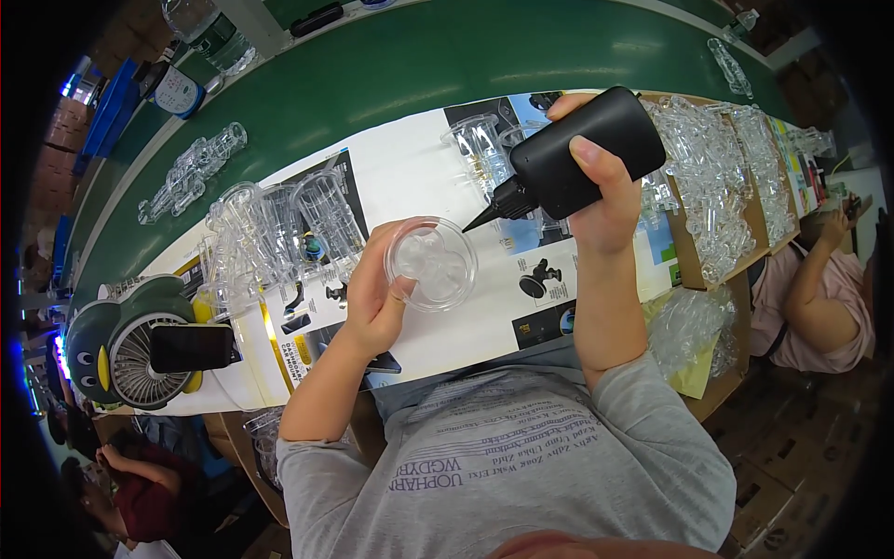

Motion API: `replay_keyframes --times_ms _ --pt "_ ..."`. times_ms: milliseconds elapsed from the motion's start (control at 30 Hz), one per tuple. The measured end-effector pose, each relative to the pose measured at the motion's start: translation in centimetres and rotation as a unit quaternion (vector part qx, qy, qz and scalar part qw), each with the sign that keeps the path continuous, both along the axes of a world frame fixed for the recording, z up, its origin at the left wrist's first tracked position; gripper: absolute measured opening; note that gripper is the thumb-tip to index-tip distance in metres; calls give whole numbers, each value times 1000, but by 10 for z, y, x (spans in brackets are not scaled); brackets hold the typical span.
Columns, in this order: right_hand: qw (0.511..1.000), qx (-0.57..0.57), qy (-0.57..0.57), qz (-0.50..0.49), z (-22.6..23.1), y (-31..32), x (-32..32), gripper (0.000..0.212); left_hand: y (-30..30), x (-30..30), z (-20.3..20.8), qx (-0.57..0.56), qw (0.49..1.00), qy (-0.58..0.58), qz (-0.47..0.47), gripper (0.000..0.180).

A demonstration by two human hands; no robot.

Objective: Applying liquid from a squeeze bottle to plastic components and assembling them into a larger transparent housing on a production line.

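Observation:
My left hand (pixel 377 296) is closed round a clear round plastic cup (pixel 431 265), its open rim turned up toward me. In my right hand (pixel 607 191) is a black squeeze bottle (pixel 591 154), tilted on its side. Its thin pointed nozzle (pixel 481 217) points left and down, with the tip right by the cup's right rim; whether it touches I cannot tell. Behind the bottle stand a few clear plastic cups (pixel 478 149). Left of my left hand, several more clear cups (pixel 270 228) are grouped on the printed sheet.
White printed sheets (pixel 400 177) cover the green bench (pixel 372 93). A cardboard box (pixel 689 252) of small clear parts stands at right, above a plastic bag (pixel 689 326). A penguin-shaped fan (pixel 140 345) with a phone (pixel 193 347) is at left. Co-workers (pixel 810 289) sit on both sides.

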State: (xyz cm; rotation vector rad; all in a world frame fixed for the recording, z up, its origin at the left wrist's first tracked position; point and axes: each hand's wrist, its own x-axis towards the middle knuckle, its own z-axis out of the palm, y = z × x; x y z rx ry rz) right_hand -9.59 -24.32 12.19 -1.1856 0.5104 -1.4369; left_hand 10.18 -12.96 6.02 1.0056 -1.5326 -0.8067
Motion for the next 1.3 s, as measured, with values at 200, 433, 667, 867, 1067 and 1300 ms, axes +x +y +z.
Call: replay_keyframes --times_ms 200,433,667,867,1067,1300 --pt "1000 4 -23 10 2 -1 0 26 -6 1 2 -36 997 -58 -38 42" --pt "1000 9 -23 14 2 0 0 26 -4 2 3 -7 998 -46 -44 42" --pt "1000 11 -18 6 -1 -1 -1 26 -2 2 -1 53 992 86 -78 42" --pt "999 12 -25 21 -5 -2 3 28 0 3 5 89 974 165 -130 39" --pt "1000 -4 -13 12 -6 -1 -8 36 -7 2 -7 70 968 169 -170 37" --pt "1000 -15 -8 23 -8 0 -3 37 -1 2 -4 102 957 210 -169 43"
